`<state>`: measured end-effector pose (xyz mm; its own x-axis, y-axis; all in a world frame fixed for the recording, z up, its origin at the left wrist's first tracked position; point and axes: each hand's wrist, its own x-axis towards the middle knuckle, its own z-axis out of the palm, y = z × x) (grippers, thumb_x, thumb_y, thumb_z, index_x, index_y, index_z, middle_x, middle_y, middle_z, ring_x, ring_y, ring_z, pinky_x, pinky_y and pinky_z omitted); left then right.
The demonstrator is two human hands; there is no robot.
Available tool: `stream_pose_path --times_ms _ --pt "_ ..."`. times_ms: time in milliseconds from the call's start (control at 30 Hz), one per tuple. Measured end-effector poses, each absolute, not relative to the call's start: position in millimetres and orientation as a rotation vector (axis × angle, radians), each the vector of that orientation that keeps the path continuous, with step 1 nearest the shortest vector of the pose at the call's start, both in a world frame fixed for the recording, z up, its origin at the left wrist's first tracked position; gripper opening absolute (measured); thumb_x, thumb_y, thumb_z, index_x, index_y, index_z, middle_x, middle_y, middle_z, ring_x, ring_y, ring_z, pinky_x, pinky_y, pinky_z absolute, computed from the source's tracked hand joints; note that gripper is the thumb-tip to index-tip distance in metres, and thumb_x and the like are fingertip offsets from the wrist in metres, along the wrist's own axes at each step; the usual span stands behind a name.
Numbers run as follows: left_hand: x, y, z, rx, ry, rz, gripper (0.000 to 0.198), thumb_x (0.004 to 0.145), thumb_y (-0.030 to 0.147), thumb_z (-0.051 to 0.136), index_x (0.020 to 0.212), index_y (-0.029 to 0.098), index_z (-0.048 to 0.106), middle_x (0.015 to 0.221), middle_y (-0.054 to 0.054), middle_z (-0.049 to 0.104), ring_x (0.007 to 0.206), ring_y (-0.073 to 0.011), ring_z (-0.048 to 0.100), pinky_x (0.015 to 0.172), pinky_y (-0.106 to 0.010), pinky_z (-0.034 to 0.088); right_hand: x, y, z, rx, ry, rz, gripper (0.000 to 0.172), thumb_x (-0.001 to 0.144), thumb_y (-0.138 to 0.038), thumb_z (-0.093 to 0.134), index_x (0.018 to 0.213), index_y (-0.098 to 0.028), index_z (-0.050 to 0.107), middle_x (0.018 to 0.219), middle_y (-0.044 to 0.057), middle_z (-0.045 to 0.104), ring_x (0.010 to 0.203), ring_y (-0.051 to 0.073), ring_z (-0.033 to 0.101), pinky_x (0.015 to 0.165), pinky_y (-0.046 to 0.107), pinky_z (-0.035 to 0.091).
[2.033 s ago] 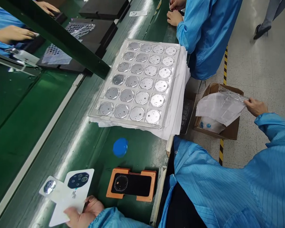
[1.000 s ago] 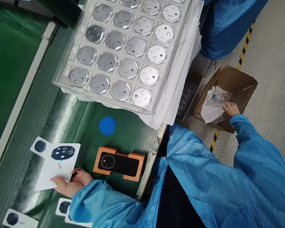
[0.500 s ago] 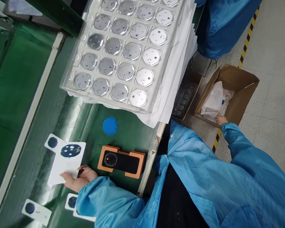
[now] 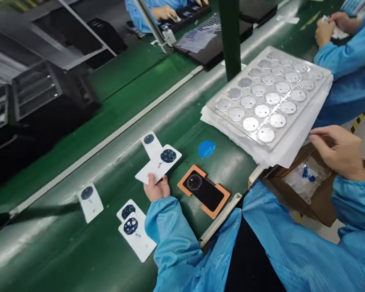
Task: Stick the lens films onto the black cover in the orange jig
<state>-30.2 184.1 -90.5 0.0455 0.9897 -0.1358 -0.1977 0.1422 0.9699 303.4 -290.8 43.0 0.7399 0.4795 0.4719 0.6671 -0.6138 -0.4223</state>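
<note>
My left hand grips the near edge of a white card with a dark round camera-lens pattern at one end, thumb on top. The card overlaps another white card with a similar dark disc. To its right, an orange frame holds a black phone-shaped plate with a round ring. My right hand is raised beside the near right corner of the clear tray, thumb and fingertips drawn together. Whatever is between those fingertips, if anything, is too small to make out.
Round silvery discs fill the tray, which rests on white paper sheets. A blue disc and more white cards lie on the green belt. Below right, a cardboard box holds a plastic bag. Co-workers' hands are farther off.
My view has swung up and left, showing more of the belt. My right hand has risen out of the cardboard box to beside the tray. My left hand still holds the card.
</note>
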Motion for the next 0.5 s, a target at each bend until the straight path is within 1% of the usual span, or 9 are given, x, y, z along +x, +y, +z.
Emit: stream_pose_path --times_ms 100,200,267,367,433,500 --pt "-30 182 -98 0.808 0.973 1.197 0.031 0.081 0.034 0.080 0.105 0.020 0.065 0.112 -0.007 0.074 0.093 -0.0169 0.071 0.058 -0.019 0.052 309 -221 71 -2.418 -1.283 -0.077 0.037 0.096 -0.047 0.060 0.119 -0.022 0.073 0.109 0.011 0.069 0.093 0.024 0.066 0.084 0.037 0.053" --pt "-24 179 -101 0.668 0.898 1.195 0.034 0.076 0.031 0.085 0.104 0.021 0.069 0.111 -0.007 0.076 0.089 -0.0172 0.072 0.057 -0.020 0.053 324 -194 81 -2.631 -1.328 0.179 0.057 0.089 -0.059 0.065 0.133 -0.024 0.068 0.107 0.012 0.063 0.094 0.028 0.065 0.084 0.040 0.053" --pt "-19 178 -99 0.593 0.864 1.186 0.034 0.076 0.031 0.087 0.103 0.021 0.070 0.109 -0.007 0.076 0.086 -0.0174 0.073 0.056 -0.020 0.053 334 -193 86 -2.736 -1.288 0.228 0.065 0.083 -0.069 0.065 0.131 -0.025 0.068 0.105 0.012 0.062 0.093 0.030 0.064 0.085 0.043 0.053" --pt "-14 177 -96 0.494 0.825 1.175 0.033 0.075 0.031 0.088 0.101 0.021 0.072 0.104 -0.007 0.078 0.082 -0.0167 0.073 0.055 -0.021 0.054 343 -194 91 -2.772 -1.292 0.308 0.072 0.075 -0.083 0.060 0.121 -0.029 0.069 0.109 0.014 0.062 0.093 0.032 0.064 0.086 0.047 0.055" --pt "-12 175 -93 0.427 0.790 1.173 0.032 0.073 0.029 0.090 0.098 0.020 0.072 0.101 -0.006 0.078 0.079 -0.0161 0.073 0.055 -0.021 0.054 348 -194 91 -2.771 -1.278 0.322 0.076 0.070 -0.089 0.059 0.118 -0.031 0.067 0.112 0.016 0.062 0.094 0.034 0.065 0.087 0.050 0.056" --pt "-12 173 -90 0.362 0.750 1.170 0.032 0.071 0.025 0.091 0.096 0.018 0.072 0.098 -0.005 0.078 0.078 -0.0151 0.073 0.055 -0.021 0.054 355 -195 89 -2.783 -1.276 0.278 0.076 0.064 -0.092 0.060 0.112 -0.033 0.064 0.111 0.017 0.064 0.094 0.037 0.066 0.083 0.054 0.057"
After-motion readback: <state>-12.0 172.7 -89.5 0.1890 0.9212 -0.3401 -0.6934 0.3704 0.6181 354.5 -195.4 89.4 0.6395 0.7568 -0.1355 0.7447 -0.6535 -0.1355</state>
